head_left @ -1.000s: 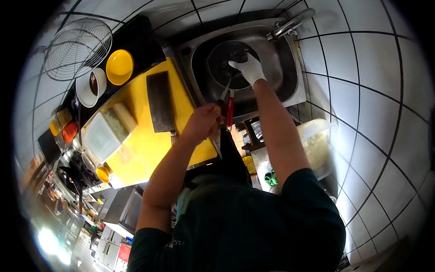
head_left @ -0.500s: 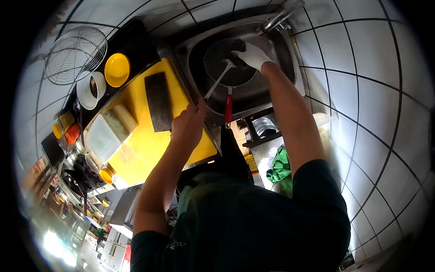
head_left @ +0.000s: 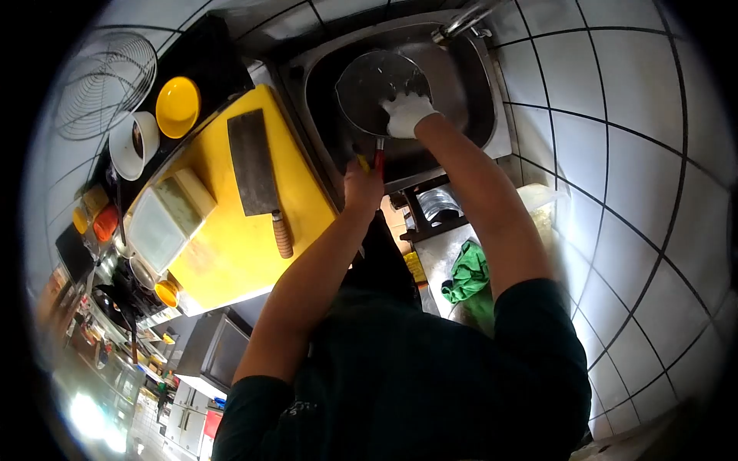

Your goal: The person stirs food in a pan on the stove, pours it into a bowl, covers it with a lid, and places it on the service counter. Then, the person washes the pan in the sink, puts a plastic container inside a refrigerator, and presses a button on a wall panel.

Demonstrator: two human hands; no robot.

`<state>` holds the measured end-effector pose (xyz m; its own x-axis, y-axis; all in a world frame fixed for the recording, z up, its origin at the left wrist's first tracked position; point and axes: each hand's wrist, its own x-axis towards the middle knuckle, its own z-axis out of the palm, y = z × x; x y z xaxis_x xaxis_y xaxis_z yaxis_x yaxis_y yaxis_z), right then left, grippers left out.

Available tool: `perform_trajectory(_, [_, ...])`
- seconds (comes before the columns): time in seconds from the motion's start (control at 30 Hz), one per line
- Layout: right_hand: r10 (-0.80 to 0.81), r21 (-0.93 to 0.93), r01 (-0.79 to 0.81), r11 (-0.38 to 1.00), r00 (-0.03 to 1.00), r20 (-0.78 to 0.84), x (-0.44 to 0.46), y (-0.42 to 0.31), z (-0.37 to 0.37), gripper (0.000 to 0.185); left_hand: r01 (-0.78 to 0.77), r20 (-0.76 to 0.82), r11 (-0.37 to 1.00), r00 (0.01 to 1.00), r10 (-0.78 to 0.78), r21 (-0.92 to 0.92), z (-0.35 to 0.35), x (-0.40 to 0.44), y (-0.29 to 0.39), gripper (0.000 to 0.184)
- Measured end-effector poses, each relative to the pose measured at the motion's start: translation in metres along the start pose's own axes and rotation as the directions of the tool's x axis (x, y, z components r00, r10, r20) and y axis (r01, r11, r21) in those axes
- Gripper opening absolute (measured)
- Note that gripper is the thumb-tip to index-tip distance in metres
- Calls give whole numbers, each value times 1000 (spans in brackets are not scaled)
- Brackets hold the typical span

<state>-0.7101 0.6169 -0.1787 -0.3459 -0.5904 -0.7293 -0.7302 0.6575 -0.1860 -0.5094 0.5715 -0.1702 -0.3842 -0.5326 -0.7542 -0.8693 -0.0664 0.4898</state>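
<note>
A dark round frying pan rests in the steel sink, wet inside, its red handle pointing toward me. My left hand is closed around that handle. A short yellow piece shows beside its fingers; what it belongs to is unclear. My right hand, in a white glove, is over the pan's near right part with fingers curled down. Dark patches show at its fingertips, and whatever it holds is hidden. A cleaver with a wooden handle lies on the yellow cutting board, left of my left arm.
The sink has a tap at its back right. On the left stand a lidded plastic container, a yellow bowl, a white bowl and a wire strainer. A green cloth lies right of my body.
My left hand has moved right and down from a long metal utensil to the pan handle. The gloved right hand has moved down toward the near rim. The utensil's shaft no longer shows.
</note>
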Motion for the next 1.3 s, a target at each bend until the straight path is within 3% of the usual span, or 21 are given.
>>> perform_trajectory(0.1, [-26, 299, -41, 953, 976, 217, 24, 4, 2, 67, -36, 6, 998, 999, 36, 55, 9, 7, 4, 41])
perform_trajectory(0.2, [-15, 590, -50, 806, 994, 105, 38, -1, 18, 72, -85, 80, 996, 993, 84, 3, 4, 10, 5, 42])
perform_trajectory(0.27, [68, 815, -54, 577, 998, 17, 51, -10, 27, 72, -139, 67, 990, 988, 142, -39, 12, 20, -11, 43])
perform_trajectory(0.3, [119, 899, -36, 437, 993, -18, 61, -12, 34, 72, -94, 94, 995, 991, 97, -43, 10, 20, -9, 39])
perform_trajectory(0.37, [-9, 928, 220, 300, 974, -228, 77, -14, 39, 65, 0, 150, 999, 989, 7, -43, 6, 20, -8, 33])
perform_trajectory(0.4, [34, 966, 119, -230, 993, -114, 86, -21, 37, 57, -62, 138, 998, 988, 64, -14, 4, 21, -12, 36])
perform_trajectory(0.43, [76, 710, 53, -703, 997, 1, 96, -29, 35, 49, -121, 127, 993, 985, 118, 15, 0, 20, -17, 40])
perform_trajectory(0.47, [215, 595, 149, -790, 976, 42, 89, -37, 14, 48, -178, 117, 983, 978, 172, 43, -3, 20, -22, 44])
perform_trajectory(0.53, [455, 349, 374, -859, 871, 186, 75, -50, -15, 46, -101, 157, 994, 983, 92, 52, -15, 16, -16, 49])
perform_trajectory(0.57, [564, 234, 525, -819, 811, 154, 95, -47, -3, 48, -63, 177, 997, 983, 53, 53, -22, 13, -10, 53])
perform_trajectory(0.67, [622, 483, 446, -753, 722, 302, 101, -52, -7, 51, 92, 252, 995, 963, -99, 39, -35, 4, 12, 63])
perform_trajectory(0.8, [734, 755, 241, -609, 531, 423, 105, -53, -11, 56, 65, 292, 997, 953, -77, 50, -33, 7, 8, 67])
perform_trajectory(0.9, [579, 870, 243, -429, 813, 58, 109, -56, 24, 53, 58, 292, 995, 953, -79, 81, -28, 17, 0, 69])
perform_trajectory(1.0, [194, 955, -12, -296, 978, 72, 81, -45, 30, 52, 76, 283, 992, 954, -101, 97, -22, 25, -10, 67])
perform_trajectory(1.03, [101, 973, -73, -219, 990, 97, 64, -38, 26, 53, 89, 279, 990, 953, -117, 111, -21, 26, -11, 64])
perform_trajectory(1.07, [36, 995, -90, -54, 995, 92, 60, -27, 30, 57, 101, 276, 987, 952, -133, 126, -20, 28, -13, 62])
perform_trajectory(1.13, [-83, 957, -86, 276, 990, 112, 53, -2, 48, 65, -265, 200, 906, 958, 207, 331, 0, 50, -61, 57])
perform_trajectory(1.2, [-55, 870, -172, 463, 974, 222, 41, 21, 48, 63, -399, 191, 790, 917, 350, 467, 2, 49, -61, 53])
perform_trajectory(1.27, [-13, 740, -248, 625, 945, 327, 31, 40, 51, 61, -331, 177, 794, 944, 279, 509, -11, 33, -43, 53])
perform_trajectory(1.3, [-121, 546, -123, 828, 914, 388, 38, 49, 53, 66, -287, 165, 806, 958, 235, 519, -22, 21, -26, 54])
